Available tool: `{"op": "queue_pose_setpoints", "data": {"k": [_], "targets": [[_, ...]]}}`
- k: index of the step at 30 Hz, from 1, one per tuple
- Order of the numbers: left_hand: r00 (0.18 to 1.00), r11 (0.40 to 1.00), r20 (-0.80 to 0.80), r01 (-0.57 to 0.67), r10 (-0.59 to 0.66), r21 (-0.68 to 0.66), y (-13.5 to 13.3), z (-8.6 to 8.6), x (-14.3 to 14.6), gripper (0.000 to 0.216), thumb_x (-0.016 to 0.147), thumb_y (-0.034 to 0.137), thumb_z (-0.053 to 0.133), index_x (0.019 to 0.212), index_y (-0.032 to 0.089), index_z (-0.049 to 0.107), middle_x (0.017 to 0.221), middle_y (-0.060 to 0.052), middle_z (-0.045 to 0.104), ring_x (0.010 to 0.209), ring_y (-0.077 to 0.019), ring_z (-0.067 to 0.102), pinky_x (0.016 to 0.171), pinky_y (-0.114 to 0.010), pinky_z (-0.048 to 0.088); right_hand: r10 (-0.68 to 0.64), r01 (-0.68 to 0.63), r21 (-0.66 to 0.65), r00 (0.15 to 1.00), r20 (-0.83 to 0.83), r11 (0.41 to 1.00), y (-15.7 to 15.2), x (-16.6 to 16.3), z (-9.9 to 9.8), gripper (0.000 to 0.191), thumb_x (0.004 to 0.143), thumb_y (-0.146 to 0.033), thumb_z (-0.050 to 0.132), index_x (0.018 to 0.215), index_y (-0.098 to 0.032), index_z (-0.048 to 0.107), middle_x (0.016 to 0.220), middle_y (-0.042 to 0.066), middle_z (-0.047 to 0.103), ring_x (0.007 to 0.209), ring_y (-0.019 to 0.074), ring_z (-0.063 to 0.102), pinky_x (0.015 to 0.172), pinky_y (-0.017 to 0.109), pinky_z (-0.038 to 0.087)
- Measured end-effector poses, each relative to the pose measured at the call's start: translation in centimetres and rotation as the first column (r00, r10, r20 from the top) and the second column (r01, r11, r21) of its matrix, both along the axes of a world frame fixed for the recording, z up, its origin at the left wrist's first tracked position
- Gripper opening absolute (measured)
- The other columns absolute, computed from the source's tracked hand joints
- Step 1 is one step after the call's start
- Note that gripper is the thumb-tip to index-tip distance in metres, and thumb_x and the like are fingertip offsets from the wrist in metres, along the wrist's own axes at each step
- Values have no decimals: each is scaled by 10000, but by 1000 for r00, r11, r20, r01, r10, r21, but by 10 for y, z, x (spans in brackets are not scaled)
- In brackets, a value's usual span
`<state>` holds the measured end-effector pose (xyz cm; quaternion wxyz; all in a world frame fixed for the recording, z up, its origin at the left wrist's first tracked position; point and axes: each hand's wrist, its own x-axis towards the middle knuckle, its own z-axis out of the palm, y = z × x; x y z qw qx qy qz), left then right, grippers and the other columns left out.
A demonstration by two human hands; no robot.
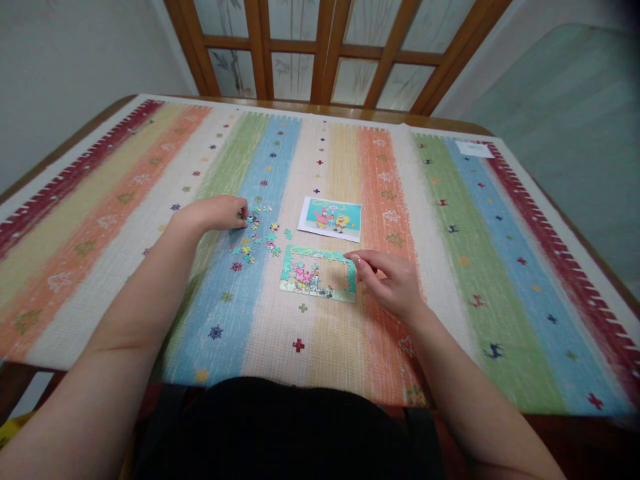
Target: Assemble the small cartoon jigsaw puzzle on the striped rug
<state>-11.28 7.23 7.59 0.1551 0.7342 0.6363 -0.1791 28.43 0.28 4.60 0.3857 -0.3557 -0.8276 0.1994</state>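
A partly assembled jigsaw puzzle (289,268) lies flat on the table in front of me. Its green border and a pink patch at the left are joined, and bare tablecloth shows through the middle right. Loose puzzle pieces (271,237) are scattered to its left. My left hand (227,213) is closed, fingertips down at the upper left edge of these pieces; whatever it pinches is hidden. My right hand (393,279) has thumb and forefinger together at the puzzle's upper right corner, and I cannot make out anything between them. Just behind the puzzle lies a printed picture card (333,219) with cartoon figures.
A striped tablecloth (215,313) with printed motifs covers the table. A small white paper (475,149) lies near the far right corner. Beyond the far edge stand wood-framed glass doors (325,50). A pale green panel (565,133) is at the right.
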Motion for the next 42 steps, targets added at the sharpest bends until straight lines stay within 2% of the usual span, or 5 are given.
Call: {"op": "queue_pose_setpoints", "data": {"k": [10, 23, 32, 35, 42], "targets": [[999, 1000, 28, -17, 18, -19, -3, 3, 0, 409, 865, 316, 608, 1235, 168, 701, 1163, -128, 768, 1003, -272, 700, 821, -330, 487, 29, -29, 38, 1000, 8, 999, 1, -2, 1, 256, 1051, -314, 601, 978, -243, 837, 893, 40, 837, 660, 170, 745, 592, 296, 549], [998, 999, 66, 23, -21, -29, -3, 7, 6, 196, 853, 309, 604, 980, 189, 694, 976, -82, 755, 848, -211, 656, 707, -294, 427, 35, -36, 23, 999, 33, 999, 1, -1, 0, 279, 1055, -328, 594, 971, -244, 846, 866, 39, 830, 649, 167, 731, 605, 299, 542], [981, 1000, 192, -1, -4, 25, -5, 19, 9, 207, 839, 339, 641, 944, 176, 712, 867, -68, 744, 779, -202, 640, 695, -293, 401, 51, -52, 25, 997, 58, 998, 1, -1, -5, 290, 1070, -352, 584, 978, -237, 834, 896, 52, 838, 697, 188, 762, 605, 317, 533], [927, 999, 374, 38, -32, -7, -12, 27, 23, 247, 852, 380, 649, 977, 179, 719, 872, -48, 748, 799, -184, 652, 717, -279, 413, 59, -61, 38, 996, 62, 997, -1, -4, -8, 288, 1079, -346, 584, 985, -227, 829, 884, 55, 835, 686, 188, 757, 613, 324, 530], [627, 960, 777, 247, -55, -131, -39, 35, 80, 271, 882, 412, 668, 1002, 171, 700, 858, -31, 730, 792, -161, 666, 738, -268, 479, 69, -68, -15, 995, 76, 998, -11, -19, -8, 279, 1099, -347, 555, 1025, -237, 801, 954, 57, 823, 787, 197, 735, 715, 353, 524]]}}
